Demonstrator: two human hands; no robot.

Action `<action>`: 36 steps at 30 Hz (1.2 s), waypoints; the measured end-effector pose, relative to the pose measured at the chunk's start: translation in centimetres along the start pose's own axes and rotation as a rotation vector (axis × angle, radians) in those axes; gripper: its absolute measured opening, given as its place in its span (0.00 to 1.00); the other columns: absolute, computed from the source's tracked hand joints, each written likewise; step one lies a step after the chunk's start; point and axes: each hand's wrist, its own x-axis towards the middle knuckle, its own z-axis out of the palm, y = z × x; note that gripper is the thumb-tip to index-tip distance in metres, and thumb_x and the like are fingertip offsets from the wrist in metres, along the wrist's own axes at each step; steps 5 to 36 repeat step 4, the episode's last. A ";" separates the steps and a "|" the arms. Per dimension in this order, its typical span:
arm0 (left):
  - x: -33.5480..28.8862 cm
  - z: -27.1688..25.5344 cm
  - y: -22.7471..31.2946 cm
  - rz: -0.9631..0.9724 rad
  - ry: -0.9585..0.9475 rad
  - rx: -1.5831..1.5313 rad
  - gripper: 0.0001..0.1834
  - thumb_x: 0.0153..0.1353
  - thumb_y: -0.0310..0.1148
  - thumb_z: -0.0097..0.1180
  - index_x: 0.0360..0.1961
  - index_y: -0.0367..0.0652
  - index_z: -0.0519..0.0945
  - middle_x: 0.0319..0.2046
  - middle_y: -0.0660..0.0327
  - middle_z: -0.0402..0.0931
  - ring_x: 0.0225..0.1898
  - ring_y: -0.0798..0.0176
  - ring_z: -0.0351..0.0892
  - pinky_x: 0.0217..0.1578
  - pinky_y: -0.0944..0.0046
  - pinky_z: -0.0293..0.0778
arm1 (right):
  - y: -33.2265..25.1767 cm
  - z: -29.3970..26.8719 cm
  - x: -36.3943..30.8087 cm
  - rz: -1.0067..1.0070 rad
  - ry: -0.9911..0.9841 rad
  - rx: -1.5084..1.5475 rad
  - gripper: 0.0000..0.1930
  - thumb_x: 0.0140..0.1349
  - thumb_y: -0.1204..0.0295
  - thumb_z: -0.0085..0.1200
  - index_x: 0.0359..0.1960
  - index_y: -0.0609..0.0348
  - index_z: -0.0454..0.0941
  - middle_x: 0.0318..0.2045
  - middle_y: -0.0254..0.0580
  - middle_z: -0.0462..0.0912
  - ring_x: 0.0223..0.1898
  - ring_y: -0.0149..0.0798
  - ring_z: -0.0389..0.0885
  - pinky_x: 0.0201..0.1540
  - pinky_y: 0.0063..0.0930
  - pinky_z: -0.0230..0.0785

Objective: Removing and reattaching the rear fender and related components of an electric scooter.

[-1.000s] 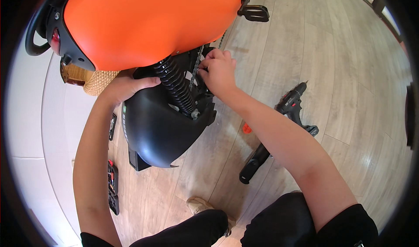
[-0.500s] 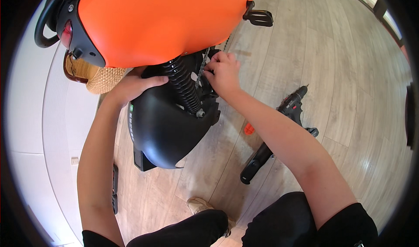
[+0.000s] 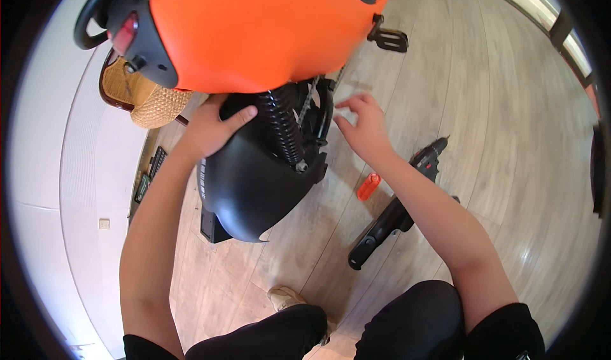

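An orange ride-on vehicle body with black trim fills the top, with a red tail light at its left. Below it is a glossy black rear fender, a black coil-spring shock absorber and a chain. My left hand grips the fender's left side, thumb on top and the other fingers largely hidden. Just right of the chain, my right hand is off the parts, thumb and index finger apart, nothing visible between them.
A black power drill lies on the wood floor beneath my right forearm, beside an orange-red piece. A pedal juts from the body's right. Left are a woven chair, dark tool cases and a white wall.
My right hand has drawn away from the chain to the right, and its fingers have parted. The view has shifted slightly. My left hand stays on the fender.
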 end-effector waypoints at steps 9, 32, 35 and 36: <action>-4.4 -0.6 -1.3 0.055 0.180 -0.055 0.38 0.68 0.46 0.61 0.71 0.33 0.64 0.70 0.44 0.64 0.72 0.48 0.62 0.71 0.50 0.56 | -8.1 -7.2 -2.2 0.021 -0.437 -0.079 0.11 0.52 0.69 0.67 0.38 0.53 0.88 0.42 0.47 0.81 0.48 0.49 0.82 0.54 0.43 0.74; -4.4 -0.6 -1.3 0.055 0.180 -0.055 0.38 0.68 0.46 0.61 0.71 0.33 0.64 0.70 0.44 0.64 0.72 0.48 0.62 0.71 0.50 0.56 | -8.1 -7.2 -2.2 0.021 -0.437 -0.079 0.11 0.52 0.69 0.67 0.38 0.53 0.88 0.42 0.47 0.81 0.48 0.49 0.82 0.54 0.43 0.74; -4.4 -0.6 -1.3 0.055 0.180 -0.055 0.38 0.68 0.46 0.61 0.71 0.33 0.64 0.70 0.44 0.64 0.72 0.48 0.62 0.71 0.50 0.56 | -8.1 -7.2 -2.2 0.021 -0.437 -0.079 0.11 0.52 0.69 0.67 0.38 0.53 0.88 0.42 0.47 0.81 0.48 0.49 0.82 0.54 0.43 0.74; -4.4 -0.6 -1.3 0.055 0.180 -0.055 0.38 0.68 0.46 0.61 0.71 0.33 0.64 0.70 0.44 0.64 0.72 0.48 0.62 0.71 0.50 0.56 | -8.1 -7.2 -2.2 0.021 -0.437 -0.079 0.11 0.52 0.69 0.67 0.38 0.53 0.88 0.42 0.47 0.81 0.48 0.49 0.82 0.54 0.43 0.74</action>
